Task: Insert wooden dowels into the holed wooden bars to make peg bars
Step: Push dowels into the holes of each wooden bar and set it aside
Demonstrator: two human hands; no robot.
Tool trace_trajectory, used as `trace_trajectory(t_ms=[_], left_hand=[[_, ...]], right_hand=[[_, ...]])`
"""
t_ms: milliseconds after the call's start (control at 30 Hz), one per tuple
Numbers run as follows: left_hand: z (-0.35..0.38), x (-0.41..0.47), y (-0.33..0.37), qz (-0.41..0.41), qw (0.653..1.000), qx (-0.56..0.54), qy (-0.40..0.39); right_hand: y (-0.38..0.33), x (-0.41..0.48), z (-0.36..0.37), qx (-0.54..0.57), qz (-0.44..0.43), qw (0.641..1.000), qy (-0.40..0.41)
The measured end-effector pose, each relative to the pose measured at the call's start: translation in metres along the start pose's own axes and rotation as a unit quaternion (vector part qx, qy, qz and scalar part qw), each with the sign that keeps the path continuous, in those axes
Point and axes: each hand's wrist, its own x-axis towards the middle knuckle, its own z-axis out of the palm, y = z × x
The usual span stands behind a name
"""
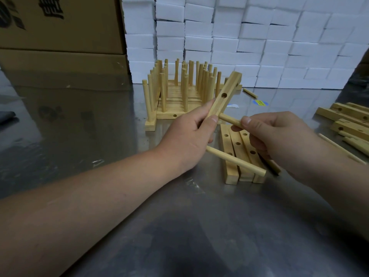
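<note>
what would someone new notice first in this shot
Mid-frame, the left hand grips a holed bar tilted upward, while the right hand pinches a dowel with its tip at the bar's lower part. Just behind them stands a dense cluster of finished peg bars, against a wall of stacked white blocks.

Small assembly workshop, with goods made and packed in batches.
A bare steel table (79, 136) serves as the bench. Printed cartons (60, 23) are stacked at the back left, and a wall of white foam blocks (259, 47) rises behind. A crowded batch of finished peg bars (175, 92) stands on the table, with loose holed bars (343, 114) heaped at the right edge and stray dowels (250, 92) lying about.
</note>
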Motion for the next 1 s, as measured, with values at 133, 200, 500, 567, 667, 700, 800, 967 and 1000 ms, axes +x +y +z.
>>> trace_trajectory(t_ms=[133,200,500,567,667,700,800,967,1000], left_hand=[[-0.002,0.000,0.000,0.000,1.000,-0.008,0.004],[-0.003,0.001,-0.002,-0.012,1.000,-0.012,0.018],[-0.005,0.007,-0.010,-0.068,0.994,-0.060,0.068],[-0.005,0.007,-0.010,-0.064,0.994,-0.054,0.064],[-0.005,0.008,-0.012,-0.059,0.995,-0.051,0.060],[-0.005,0.008,-0.012,-0.057,0.995,-0.049,0.058],[-0.005,0.008,-0.012,-0.052,0.996,-0.056,0.051],[-0.005,0.008,-0.011,-0.051,0.996,-0.053,0.048],[-0.004,0.008,-0.011,-0.052,0.996,-0.052,0.047]], right_hand=[[-0.002,-0.002,-0.003,-0.036,-0.021,0.999,0.020],[-0.003,0.000,-0.012,-0.024,-0.020,0.998,0.062],[-0.004,0.014,-0.047,-0.387,0.137,0.906,-0.099],[-0.005,0.010,-0.042,-0.440,0.138,0.876,-0.143],[-0.007,0.007,-0.036,-0.484,0.138,0.848,-0.164],[-0.006,0.007,-0.035,-0.490,0.139,0.845,-0.162],[-0.003,0.008,-0.035,-0.513,0.127,0.837,-0.145],[-0.007,0.007,-0.043,-0.551,0.108,0.819,-0.117],[-0.008,0.008,-0.047,-0.552,0.105,0.820,-0.109]])
